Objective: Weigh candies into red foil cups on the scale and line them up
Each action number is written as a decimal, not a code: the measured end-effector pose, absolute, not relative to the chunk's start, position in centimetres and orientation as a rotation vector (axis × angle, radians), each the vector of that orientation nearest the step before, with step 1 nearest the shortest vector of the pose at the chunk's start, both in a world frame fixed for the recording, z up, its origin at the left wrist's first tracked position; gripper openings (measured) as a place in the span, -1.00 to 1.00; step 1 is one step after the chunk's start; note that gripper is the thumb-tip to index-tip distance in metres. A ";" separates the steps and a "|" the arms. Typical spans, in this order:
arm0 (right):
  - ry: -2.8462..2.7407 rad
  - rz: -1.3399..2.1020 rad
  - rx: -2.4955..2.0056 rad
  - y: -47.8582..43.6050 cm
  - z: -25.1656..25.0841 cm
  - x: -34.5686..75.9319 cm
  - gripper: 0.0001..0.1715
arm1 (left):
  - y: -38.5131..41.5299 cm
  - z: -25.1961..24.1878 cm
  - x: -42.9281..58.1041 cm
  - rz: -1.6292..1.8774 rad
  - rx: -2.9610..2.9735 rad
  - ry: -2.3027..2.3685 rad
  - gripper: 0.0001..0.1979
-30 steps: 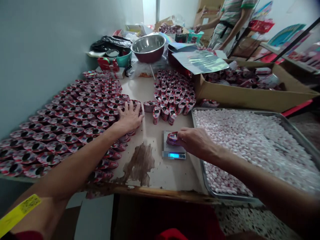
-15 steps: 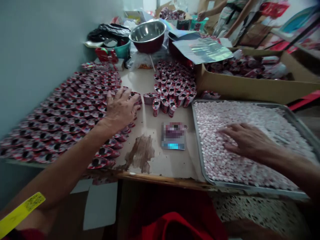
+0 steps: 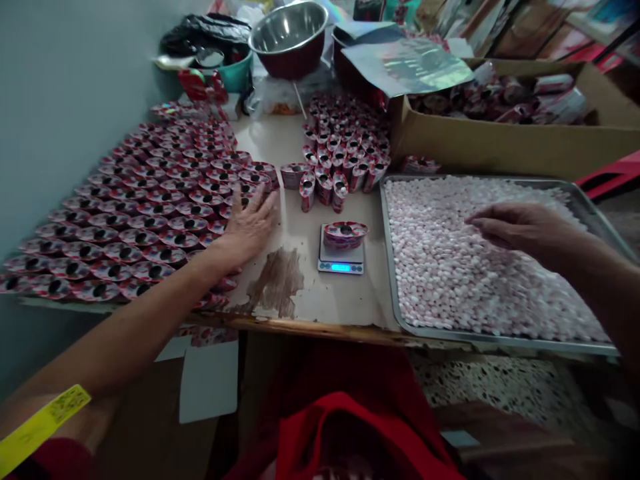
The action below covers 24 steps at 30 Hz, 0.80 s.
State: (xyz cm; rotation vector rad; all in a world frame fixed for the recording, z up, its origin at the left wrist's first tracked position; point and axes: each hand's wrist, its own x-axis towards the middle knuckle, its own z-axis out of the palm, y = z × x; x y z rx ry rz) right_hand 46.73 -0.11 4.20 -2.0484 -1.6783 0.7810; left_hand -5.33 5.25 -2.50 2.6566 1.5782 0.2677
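Observation:
My left hand [image 3: 247, 227] lies flat with fingers spread on the edge of a big field of red open pouches [image 3: 130, 213] covering the left of the table. My right hand [image 3: 520, 227] hovers over a metal tray [image 3: 500, 340] filled with small pink-white candies [image 3: 450, 267]; its fingers are drawn together, and whether they pinch any candy is hidden. Between the hands a small digital scale [image 3: 341, 259] with a blue display carries one open red pouch [image 3: 345, 233].
A cluster of upright empty pouches [image 3: 345, 160] stands behind the scale. A cardboard box [image 3: 500, 143] of packets lies at the back right under a shiny foil sheet [image 3: 407, 63]. A steel bowl [image 3: 289, 37] and black bag [image 3: 200, 30] sit at the back.
My right hand left the pouch on the scale and moved right over the candy tray, then farther back. My left hand stayed on the pouches. The camera tilted down.

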 end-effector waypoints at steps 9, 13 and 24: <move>-1.296 1.251 -1.801 -0.4 5.4 41.3 -0.75 | 4.9 -1.3 -3.9 0.339 2.646 1.726 -0.48; -1.997 1.183 -1.590 2.5 5.8 34.9 -0.68 | 2.1 -0.2 0.0 0.556 2.531 1.726 -0.49; -2.285 0.789 -1.362 5.9 6.7 30.1 -0.82 | 1.8 -4.7 5.3 0.950 1.749 1.350 -0.37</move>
